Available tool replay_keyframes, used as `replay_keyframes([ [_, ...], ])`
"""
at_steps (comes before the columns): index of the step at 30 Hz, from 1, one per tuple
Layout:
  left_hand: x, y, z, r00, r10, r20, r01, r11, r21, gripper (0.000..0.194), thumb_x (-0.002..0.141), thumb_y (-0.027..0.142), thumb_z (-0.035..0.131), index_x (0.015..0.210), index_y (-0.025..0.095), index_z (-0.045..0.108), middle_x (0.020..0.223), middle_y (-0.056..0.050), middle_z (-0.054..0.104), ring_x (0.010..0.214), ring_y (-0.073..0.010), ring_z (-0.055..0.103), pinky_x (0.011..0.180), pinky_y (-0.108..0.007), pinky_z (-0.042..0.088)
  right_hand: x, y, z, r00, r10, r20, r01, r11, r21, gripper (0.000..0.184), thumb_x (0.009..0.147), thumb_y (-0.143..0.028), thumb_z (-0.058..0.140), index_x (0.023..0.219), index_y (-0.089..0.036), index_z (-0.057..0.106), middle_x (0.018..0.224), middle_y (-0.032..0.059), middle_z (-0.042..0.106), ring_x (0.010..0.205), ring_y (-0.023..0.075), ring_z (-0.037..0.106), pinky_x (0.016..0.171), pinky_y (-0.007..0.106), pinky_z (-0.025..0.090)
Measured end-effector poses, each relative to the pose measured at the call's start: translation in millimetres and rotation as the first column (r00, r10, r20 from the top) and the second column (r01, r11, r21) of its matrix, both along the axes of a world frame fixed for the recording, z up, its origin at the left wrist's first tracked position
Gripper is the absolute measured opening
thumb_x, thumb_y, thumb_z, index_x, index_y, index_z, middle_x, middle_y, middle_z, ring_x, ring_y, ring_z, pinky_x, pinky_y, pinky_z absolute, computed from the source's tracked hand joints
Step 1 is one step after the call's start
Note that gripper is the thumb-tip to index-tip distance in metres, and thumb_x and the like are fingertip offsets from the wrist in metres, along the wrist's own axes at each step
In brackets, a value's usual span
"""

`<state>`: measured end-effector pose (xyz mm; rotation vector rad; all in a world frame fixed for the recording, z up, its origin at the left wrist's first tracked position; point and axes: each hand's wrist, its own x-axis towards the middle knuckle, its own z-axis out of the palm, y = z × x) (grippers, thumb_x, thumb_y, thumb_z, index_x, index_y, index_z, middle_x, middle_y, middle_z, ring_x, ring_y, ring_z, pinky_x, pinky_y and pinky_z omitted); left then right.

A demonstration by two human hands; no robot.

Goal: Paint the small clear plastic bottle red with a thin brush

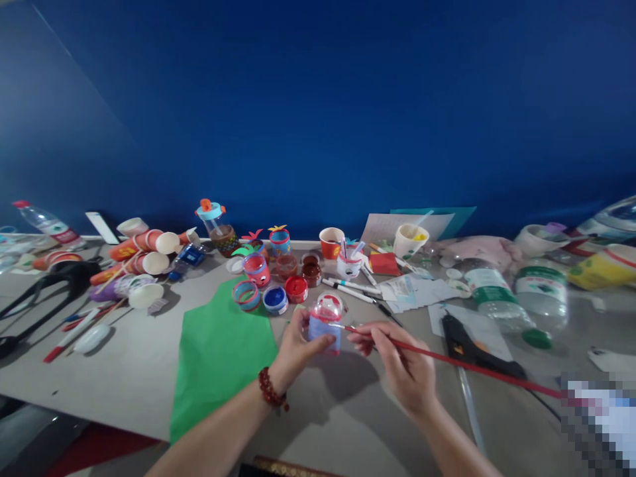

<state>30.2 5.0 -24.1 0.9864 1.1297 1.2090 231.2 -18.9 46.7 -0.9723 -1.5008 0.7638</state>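
Observation:
Fingers of my left hand (303, 344) wrap round a small cut plastic bottle piece (325, 329), lavender on its side, with a clear domed top and red edges. In my right hand (402, 361) is a long red-handled paintbrush (462, 362), its tip at the upper side of the bottle piece. Whether the bristles press on the surface is too small to tell. Just behind stand open paint jars: a blue one (275, 300), a red one (297, 289) and a brown one (311, 270). A painted ring (246, 295) lies left of the blue jar.
Green paper (221, 358) lies left of my hands. A black glue gun (472, 351) is on the right, near plastic bottles (497, 295). White markers (348, 289) and a paper cup (411, 240) sit toward the back. Decorated paper cups (144, 255) and black scissors (59, 285) are farther left.

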Motion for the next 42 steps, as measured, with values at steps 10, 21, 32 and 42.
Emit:
replay_keyframes([
  [10, 1.0, -2.7, 3.2, 1.0, -0.022, 0.015, 0.022, 0.999, -0.036, 0.065, 0.06, 0.049, 0.096, 0.104, 0.021, 0.057, 0.098, -0.005, 0.071, 0.085, -0.0221, 0.068, 0.069, -0.034, 0.06, -0.8, 0.0, 1.1, 0.997, -0.037, 0.072, 0.031, 0.995, 0.093, 0.024, 0.104, -0.028, 0.056, 0.092, -0.023, 0.076, 0.08, 0.0044, 0.083, 0.057, 0.0157, 0.074, 0.058, 0.024, 0.062],
  [21, 1.9, -1.4, 6.4, 1.0, 0.014, 0.0, -0.014, 0.999, -0.044, 0.065, 0.055, 0.047, 0.096, 0.098, 0.02, 0.056, 0.094, -0.001, 0.065, 0.083, -0.0191, 0.063, 0.068, -0.03, 0.059, 2.1, 0.0, -0.4, 0.996, -0.079, 0.039, 0.075, 0.993, 0.092, 0.027, 0.105, -0.029, 0.054, 0.09, -0.021, 0.076, 0.075, 0.0034, 0.081, 0.056, 0.0145, 0.075, 0.056, 0.021, 0.062],
  [32, 2.4, -2.0, 6.2, 0.999, -0.021, 0.031, 0.023, 0.998, -0.059, 0.066, 0.058, 0.047, 0.096, 0.104, 0.021, 0.057, 0.097, -0.004, 0.07, 0.088, -0.0227, 0.068, 0.071, -0.035, 0.063, -2.4, 0.4, -4.0, 0.996, -0.082, 0.022, 0.08, 0.993, 0.086, 0.025, 0.104, -0.028, 0.056, 0.091, -0.02, 0.076, 0.077, 0.0038, 0.082, 0.057, 0.0143, 0.076, 0.058, 0.02, 0.063],
  [42, 1.9, -1.4, 6.3, 1.0, 0.01, -0.008, -0.01, 1.0, -0.02, 0.059, 0.058, 0.044, 0.096, 0.097, 0.019, 0.059, 0.092, -0.002, 0.067, 0.084, -0.0198, 0.065, 0.07, -0.031, 0.061, -1.8, -0.9, -6.9, 0.996, -0.091, -0.004, 0.091, 0.991, 0.098, 0.025, 0.104, -0.027, 0.056, 0.091, -0.021, 0.077, 0.078, 0.004, 0.082, 0.057, 0.0143, 0.075, 0.057, 0.021, 0.063],
])
